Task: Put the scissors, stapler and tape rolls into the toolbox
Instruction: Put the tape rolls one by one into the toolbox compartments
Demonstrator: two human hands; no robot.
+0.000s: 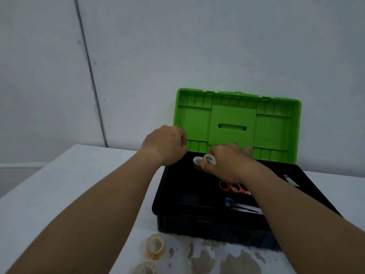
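Observation:
A black toolbox [177, 220] with a raised green lid [274, 127] stands on the white table. My right hand [227, 163] grips a tape roll [207, 160] at the back of the box, right beside another tape roll [197, 162] resting inside. My left hand [167, 145] hovers as a loose fist over the box's back left corner, holding nothing visible. Orange-handled scissors [232, 186] lie inside, partly under my right forearm. A stapler [243, 206] with a blue tip lies near the front wall. Two clear tape rolls [155, 246] [146, 268] sit on the table in front of the box.
The table [69, 184] has a worn, stained patch [227, 258] along its near edge, in front of the box. A grey wall rises close behind the lid. A small label [291, 180] sits on the box's right rim.

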